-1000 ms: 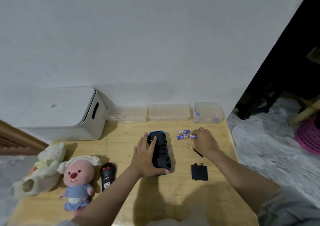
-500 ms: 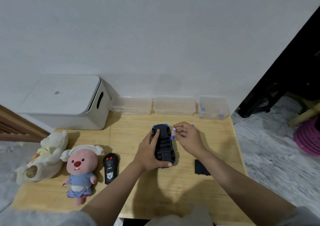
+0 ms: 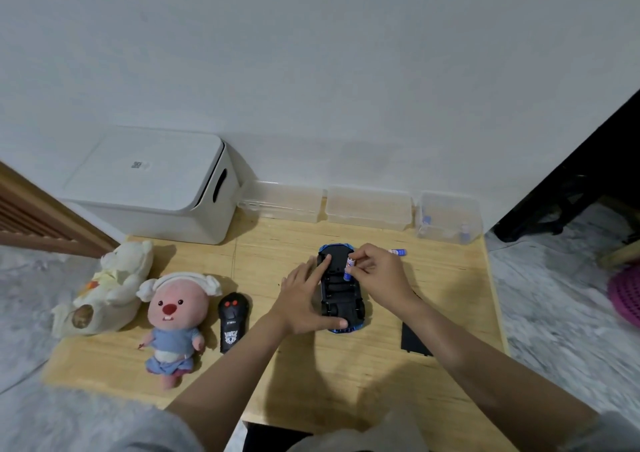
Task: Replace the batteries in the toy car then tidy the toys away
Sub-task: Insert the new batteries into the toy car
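The blue toy car lies upside down on the wooden table, its black underside up. My left hand grips the car from its left side, thumb at the near end and forefinger laid across the underside. My right hand pinches a white and blue battery over the car's far right part. Another battery lies on the table behind my right hand. The black battery cover lies to the right of the car, partly under my right forearm.
A black remote control, a pink plush doll and a cream plush bear lie on the table's left half. A white lidded storage box and three clear plastic containers line the wall. The table's right edge meets marble floor.
My right hand picked a battery off the table and carried it left to the car's underside. My left hand has stayed on the car. The camera has tilted.
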The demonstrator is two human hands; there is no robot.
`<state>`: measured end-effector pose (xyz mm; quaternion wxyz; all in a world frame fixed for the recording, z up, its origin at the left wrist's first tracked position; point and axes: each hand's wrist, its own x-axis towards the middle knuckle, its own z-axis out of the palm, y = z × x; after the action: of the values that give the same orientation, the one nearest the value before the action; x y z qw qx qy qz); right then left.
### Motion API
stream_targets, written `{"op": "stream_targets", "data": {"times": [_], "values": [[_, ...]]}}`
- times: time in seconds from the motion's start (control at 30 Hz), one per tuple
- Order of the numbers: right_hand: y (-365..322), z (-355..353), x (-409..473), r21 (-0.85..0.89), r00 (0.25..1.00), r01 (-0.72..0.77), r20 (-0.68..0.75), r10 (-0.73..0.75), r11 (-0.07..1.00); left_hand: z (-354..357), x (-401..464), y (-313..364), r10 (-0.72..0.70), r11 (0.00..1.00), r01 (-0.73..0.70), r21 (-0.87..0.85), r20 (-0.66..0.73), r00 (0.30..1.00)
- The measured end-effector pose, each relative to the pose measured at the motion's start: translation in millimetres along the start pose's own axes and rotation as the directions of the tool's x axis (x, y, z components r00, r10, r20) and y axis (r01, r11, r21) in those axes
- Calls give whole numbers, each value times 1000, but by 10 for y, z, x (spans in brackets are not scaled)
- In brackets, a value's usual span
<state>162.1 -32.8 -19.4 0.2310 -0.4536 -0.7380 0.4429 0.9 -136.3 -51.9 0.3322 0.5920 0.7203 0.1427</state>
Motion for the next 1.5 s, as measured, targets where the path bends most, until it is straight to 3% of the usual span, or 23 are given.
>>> {"op": "stream_targets", "data": {"times": [0.17, 0.67, 0.83, 0.93, 1.07, 1.17, 1.27, 1.37, 1.5], "values": [[-11, 68, -35, -34, 998, 55, 25, -55, 998, 24, 10, -23, -6, 1000, 7, 27, -30, 1000], [89, 375, -297, -157, 967, -66, -253, 24, 985, 83, 25, -64, 15, 1000, -13, 25, -62, 998], [161, 466, -380, -188, 965, -53, -263, 2, 981, 36, 20, -21, -12, 999, 13, 44, -28, 1000], [193, 454, -370, -328, 964, 3, -249, -90, 945, 29, 15, -12, -23, 998, 24, 53, -17, 1000], [197, 466, -373, -592, 960, 5, -223, -169, 806, 35, 16, -13, -23, 997, 25, 69, -26, 999], [176, 463, -410, -669, 969, 35, -158, -188, 743, 32, 14, -9, -23, 997, 25, 79, -30, 999], [172, 360, -388, -650, 975, 112, -75, -210, 752, 37, 10, -13, -25, 995, 28, 92, -31, 999], [157, 116, -230, -422, 991, 126, 16, -131, 898, 40, 9, -21, -27, 995, 30, 97, -29, 999], [357, -165, 62, -479, 994, -31, -106, -22, 877, 27, 9, -10, -42, 994, 42, 98, -10, 999]]}}
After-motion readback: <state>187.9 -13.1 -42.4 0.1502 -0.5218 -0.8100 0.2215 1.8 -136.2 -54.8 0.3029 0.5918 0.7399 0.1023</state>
